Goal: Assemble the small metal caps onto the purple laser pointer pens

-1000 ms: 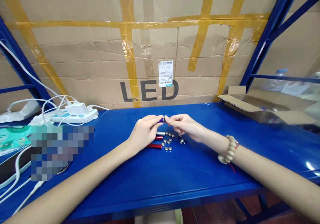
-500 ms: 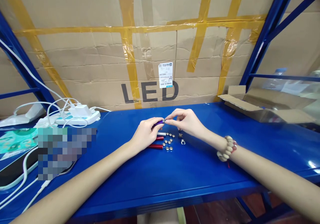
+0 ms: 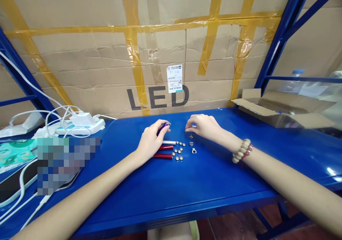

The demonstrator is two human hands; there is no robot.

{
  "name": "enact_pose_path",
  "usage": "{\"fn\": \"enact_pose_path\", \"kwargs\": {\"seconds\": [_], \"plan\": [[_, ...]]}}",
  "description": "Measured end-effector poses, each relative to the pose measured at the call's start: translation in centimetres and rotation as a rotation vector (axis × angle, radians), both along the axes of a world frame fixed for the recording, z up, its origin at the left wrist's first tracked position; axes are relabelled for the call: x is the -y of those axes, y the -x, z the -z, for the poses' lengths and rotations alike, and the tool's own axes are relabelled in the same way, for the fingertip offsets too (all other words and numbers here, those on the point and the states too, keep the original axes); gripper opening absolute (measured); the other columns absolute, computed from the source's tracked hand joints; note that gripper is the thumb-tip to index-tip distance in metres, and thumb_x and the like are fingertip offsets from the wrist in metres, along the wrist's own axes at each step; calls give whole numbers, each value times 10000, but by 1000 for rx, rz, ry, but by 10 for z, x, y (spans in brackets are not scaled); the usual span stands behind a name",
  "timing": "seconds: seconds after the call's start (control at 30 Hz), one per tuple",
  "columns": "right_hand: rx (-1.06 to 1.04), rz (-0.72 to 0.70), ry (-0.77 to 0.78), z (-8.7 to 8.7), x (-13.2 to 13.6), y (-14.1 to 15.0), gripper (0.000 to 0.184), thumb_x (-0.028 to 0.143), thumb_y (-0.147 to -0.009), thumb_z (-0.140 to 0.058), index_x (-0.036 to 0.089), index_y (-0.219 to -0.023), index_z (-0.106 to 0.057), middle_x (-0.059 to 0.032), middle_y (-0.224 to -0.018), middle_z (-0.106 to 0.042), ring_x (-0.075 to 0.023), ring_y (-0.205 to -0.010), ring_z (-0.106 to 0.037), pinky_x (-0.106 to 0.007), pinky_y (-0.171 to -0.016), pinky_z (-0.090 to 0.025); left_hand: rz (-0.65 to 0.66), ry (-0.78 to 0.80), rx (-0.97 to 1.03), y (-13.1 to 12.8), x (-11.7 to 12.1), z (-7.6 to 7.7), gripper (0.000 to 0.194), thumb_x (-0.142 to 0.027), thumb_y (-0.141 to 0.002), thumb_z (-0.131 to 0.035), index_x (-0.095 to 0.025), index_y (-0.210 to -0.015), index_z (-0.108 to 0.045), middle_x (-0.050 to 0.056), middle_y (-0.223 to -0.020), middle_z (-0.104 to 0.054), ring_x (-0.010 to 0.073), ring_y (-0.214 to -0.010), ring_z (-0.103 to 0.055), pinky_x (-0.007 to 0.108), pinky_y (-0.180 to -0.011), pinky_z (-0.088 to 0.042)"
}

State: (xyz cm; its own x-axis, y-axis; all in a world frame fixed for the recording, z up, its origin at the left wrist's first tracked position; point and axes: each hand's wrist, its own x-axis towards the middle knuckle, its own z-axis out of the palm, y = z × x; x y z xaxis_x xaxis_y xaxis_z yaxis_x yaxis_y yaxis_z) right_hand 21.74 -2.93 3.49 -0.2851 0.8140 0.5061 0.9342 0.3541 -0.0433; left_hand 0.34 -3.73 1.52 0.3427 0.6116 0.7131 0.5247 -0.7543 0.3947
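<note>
My left hand [image 3: 148, 142] is closed around a small purple metal tube [image 3: 161, 128], held just above the blue tabletop. To its right, my right hand [image 3: 205, 126] is lowered near the surface with thumb and fingers pinched together. A bit of silver shows by those fingers, too small to name. Under my left hand lie a silver tube [image 3: 170, 143] and two red tubes, one red tube [image 3: 166, 148] above the other red tube [image 3: 164, 156]. Several button cells [image 3: 177, 151] sit at the tubes' right ends. Small metal pieces, including a square-based one [image 3: 193, 151], form a column below my right hand.
A large taped cardboard box [image 3: 107, 69] stands behind the blue table [image 3: 149, 193]. At left are a white power strip [image 3: 92, 126] with cables and a phone [image 3: 16, 179]. An open cardboard box [image 3: 278, 115] is at the back right, beside a blue rack post [image 3: 278, 40].
My right hand has moved away from the purple tube's end, to the right and down toward the metal pieces. My left hand still holds the tube, shifted slightly left.
</note>
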Motion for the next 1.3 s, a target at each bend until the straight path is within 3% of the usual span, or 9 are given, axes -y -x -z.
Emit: {"fn": "enact_pose_path", "kwargs": {"seconds": [0.13,0.23,0.37,0.53,0.63,0.83,1.13,1.3], "plan": [[-5,-8,65,0,-4,-6,165,412,-760,-653,266,-834,-678,41,-839,-600,-102,-760,-533,-179,-536,-246,14,4,9,0,2,0,196,-313,-895,-420,-193,-992,-541,-9,-890,-648,123,-858,-602,239,-773,-414],[-47,-103,76,-5,-5,-11,244,499,-752,-632,291,-869,-681,46,-852,-601,-88,-736,-529,-172,-538,-260,15,0,24,1,1,0,199,-318,-897,-415,-198,-999,-539,-12,-878,-648,121,-854,-597,239,-779,-411],[35,-321,230,-9,-9,-21,230,440,-703,-695,253,-838,-700,23,-853,-601,-65,-681,-527,-161,-534,-287,9,14,68,3,-3,-1,226,-344,-909,-383,-197,-1000,-528,-9,-864,-648,119,-804,-584,247,-772,-415],[59,-278,226,-6,-14,-24,149,355,-721,-696,219,-784,-699,17,-811,-606,-53,-641,-526,-157,-513,-279,7,37,88,4,-5,-1,257,-371,-922,-338,-198,-993,-515,-11,-859,-642,113,-747,-572,252,-768,-420],[-86,-320,131,-7,-9,-16,156,336,-745,-669,191,-792,-697,1,-771,-603,-58,-629,-530,-155,-527,-320,34,10,79,5,-4,-2,242,-361,-913,-367,-201,-1002,-525,-14,-859,-636,111,-785,-571,236,-773,-421],[-562,-599,88,-8,13,11,337,411,-764,-620,99,-886,-663,-52,-785,-600,-61,-524,-522,-159,-492,-406,87,-31,-32,1,3,-6,219,-318,-898,-411,-201,-1000,-564,-19,-815,-630,101,-737,-580,205,-722,-423],[-652,-713,152,-1,18,23,268,338,-692,-691,85,-771,-656,-50,-765,-596,-60,-586,-528,-139,-527,-416,144,-81,-112,2,-1,-2,201,-253,-891,-418,-182,-989,-578,5,-887,-627,116,-805,-569,226,-753,-414],[-701,-648,183,-3,20,23,289,346,-710,-665,71,-794,-648,-47,-687,-583,-54,-511,-498,-145,-479,-390,154,-97,-97,1,-1,-3,199,-238,-886,-423,-167,-984,-581,5,-832,-618,107,-757,-558,216,-732,-412]]}}
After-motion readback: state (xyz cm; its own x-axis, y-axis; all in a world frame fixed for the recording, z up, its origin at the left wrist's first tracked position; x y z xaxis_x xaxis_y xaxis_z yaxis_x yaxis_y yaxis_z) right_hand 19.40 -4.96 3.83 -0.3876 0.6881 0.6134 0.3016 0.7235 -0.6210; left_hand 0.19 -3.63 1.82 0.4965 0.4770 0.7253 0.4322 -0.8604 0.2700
